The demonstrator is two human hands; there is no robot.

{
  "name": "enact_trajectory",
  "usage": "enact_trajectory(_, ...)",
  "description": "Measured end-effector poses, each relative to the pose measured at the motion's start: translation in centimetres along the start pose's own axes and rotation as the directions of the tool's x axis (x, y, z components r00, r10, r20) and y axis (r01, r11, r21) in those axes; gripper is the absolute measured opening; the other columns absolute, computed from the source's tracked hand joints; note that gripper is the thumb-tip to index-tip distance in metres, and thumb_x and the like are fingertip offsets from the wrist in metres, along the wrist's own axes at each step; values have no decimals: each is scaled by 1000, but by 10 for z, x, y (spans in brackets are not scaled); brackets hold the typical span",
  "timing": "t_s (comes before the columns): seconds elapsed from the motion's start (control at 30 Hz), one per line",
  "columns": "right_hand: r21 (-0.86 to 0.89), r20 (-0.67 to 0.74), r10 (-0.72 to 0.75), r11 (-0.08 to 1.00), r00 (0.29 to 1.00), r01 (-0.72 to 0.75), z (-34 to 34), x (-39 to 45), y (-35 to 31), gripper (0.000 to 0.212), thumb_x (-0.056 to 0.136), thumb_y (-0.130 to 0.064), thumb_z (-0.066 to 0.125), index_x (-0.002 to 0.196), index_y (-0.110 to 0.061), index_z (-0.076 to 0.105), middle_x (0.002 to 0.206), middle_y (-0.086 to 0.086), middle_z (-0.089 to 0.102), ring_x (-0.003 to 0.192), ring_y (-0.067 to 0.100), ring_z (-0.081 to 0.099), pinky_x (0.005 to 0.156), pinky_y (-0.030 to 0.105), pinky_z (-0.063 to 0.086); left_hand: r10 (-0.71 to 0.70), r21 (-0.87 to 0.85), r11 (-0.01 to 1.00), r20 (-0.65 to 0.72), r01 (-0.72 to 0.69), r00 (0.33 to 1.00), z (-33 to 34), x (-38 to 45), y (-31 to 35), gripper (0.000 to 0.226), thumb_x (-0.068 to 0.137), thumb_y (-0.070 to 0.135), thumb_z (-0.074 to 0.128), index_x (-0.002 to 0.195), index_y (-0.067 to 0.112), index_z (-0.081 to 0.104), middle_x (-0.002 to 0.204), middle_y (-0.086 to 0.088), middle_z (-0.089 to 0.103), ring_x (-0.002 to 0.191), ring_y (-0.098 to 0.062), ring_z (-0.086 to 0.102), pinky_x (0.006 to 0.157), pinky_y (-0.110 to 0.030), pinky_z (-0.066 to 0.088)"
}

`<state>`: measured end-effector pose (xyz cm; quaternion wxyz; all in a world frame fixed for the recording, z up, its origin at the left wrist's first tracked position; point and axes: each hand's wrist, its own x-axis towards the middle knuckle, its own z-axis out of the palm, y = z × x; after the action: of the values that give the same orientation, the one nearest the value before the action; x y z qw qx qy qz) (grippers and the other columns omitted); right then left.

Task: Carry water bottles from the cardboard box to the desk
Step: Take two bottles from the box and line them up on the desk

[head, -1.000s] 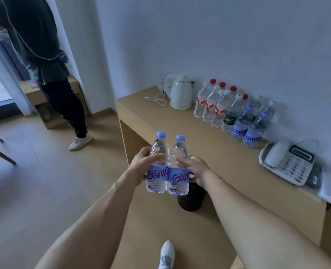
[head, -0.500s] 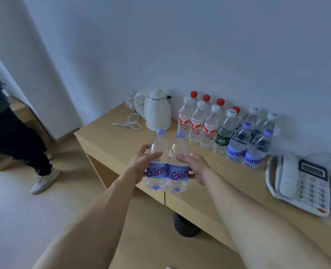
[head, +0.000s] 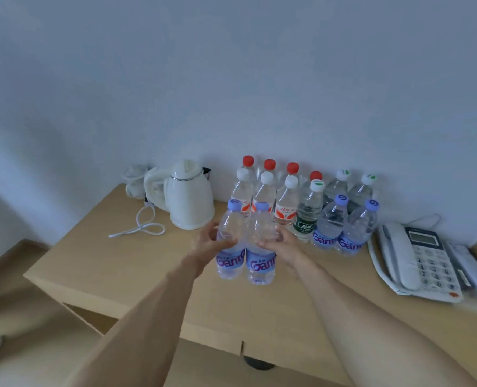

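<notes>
I hold two clear water bottles with blue caps and blue-purple labels, upright and side by side over the wooden desk [head: 114, 263]. My left hand [head: 208, 243] grips the left bottle [head: 231, 261]. The right bottle [head: 260, 265] is held by my right hand [head: 283, 247]. Both bottles hang in front of a row of several bottles [head: 304, 216] that stand against the wall. Two of those, at the row's right end [head: 343, 233], carry the same blue label. The cardboard box is out of view.
A white kettle [head: 188, 196] with a loose white cord [head: 142, 224] stands at the desk's back left. A white desk phone [head: 416, 261] lies at the right. The desk's left corner and front edge are near, with wooden floor to the left.
I have stepped up to the desk and the view has swung right. The two held bottles are now over the desk top instead of the floor. The person at the left has left the view.
</notes>
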<state>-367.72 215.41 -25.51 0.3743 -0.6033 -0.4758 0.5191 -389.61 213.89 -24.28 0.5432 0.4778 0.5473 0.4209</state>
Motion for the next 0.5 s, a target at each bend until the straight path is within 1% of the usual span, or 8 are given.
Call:
enact_trajectory(0.07, -44, -29, -8, 999, 1000, 7, 1, 5, -5, 56, 74, -20, 87, 122, -25, 58, 113, -5, 65, 103, 11, 63, 77, 22, 48, 20, 48, 999, 88, -24, 996, -8, 19, 6, 46, 77, 3, 84, 114, 19, 64, 100, -1, 77, 87, -9, 73, 71, -21, 54)
enact_trajectory(0.1, -60, -40, -14, 998, 999, 11, 1, 8, -7, 58, 74, -20, 88, 121, -29, 57, 112, -7, 66, 103, 10, 64, 75, 21, 48, 28, 71, 997, 123, -37, 992, -11, 27, 9, 45, 78, 0, 81, 112, 23, 64, 101, 1, 76, 88, -8, 72, 72, -20, 54)
enact_trajectory(0.2, -113, -81, -31, 993, 996, 22, 4, 12, -12, 67, 72, -18, 89, 121, -40, 48, 103, -21, 64, 93, -4, 61, 71, 14, 45, 30, 100, 994, 176, -48, 984, -20, 48, 14, 50, 78, -2, 81, 116, 24, 64, 106, 4, 72, 94, -9, 70, 73, -19, 54)
enact_trajectory(0.27, -174, -118, -54, 984, 992, 33, 7, 13, -12, 71, 71, -18, 89, 120, -44, 44, 102, -25, 60, 92, -8, 57, 69, 11, 43, 33, 107, 993, 203, -55, 979, -23, 57, 14, 56, 78, -2, 81, 126, 18, 62, 113, -2, 70, 103, -15, 68, 79, -23, 54)
enact_trajectory(0.33, -233, -150, -68, 972, 986, 32, 10, 15, -9, 67, 70, -19, 90, 118, -40, 48, 107, -20, 61, 94, -4, 58, 71, 11, 43, 39, 114, 991, 226, -66, 973, -25, 64, 11, 60, 77, -4, 81, 130, 16, 61, 119, -7, 69, 111, -19, 65, 85, -27, 54)
enact_trajectory(0.37, -251, -164, -67, 968, 984, 24, 11, 17, -7, 64, 70, -19, 90, 120, -34, 52, 112, -15, 62, 98, 2, 60, 75, 16, 45, 39, 115, 991, 232, -67, 972, -25, 66, 10, 61, 77, -4, 80, 131, 15, 61, 120, -8, 69, 113, -20, 64, 89, -29, 54)
enact_trajectory(0.43, -277, -185, -59, 961, 981, 5, 13, 18, -4, 68, 70, -18, 90, 128, -23, 55, 119, -7, 62, 107, 13, 60, 87, 27, 48, 36, 118, 991, 244, -67, 969, -25, 70, 6, 62, 77, -5, 80, 132, 16, 60, 122, -6, 69, 116, -19, 63, 93, -31, 53)
enact_trajectory(0.5, -278, -193, -63, 961, 979, 7, 13, 18, -1, 69, 70, -15, 91, 129, -20, 56, 117, -8, 63, 108, 15, 60, 91, 32, 49, 34, 119, 991, 258, -66, 966, -25, 72, 0, 63, 77, -5, 80, 133, 16, 60, 122, -4, 70, 117, -18, 63, 93, -30, 54)
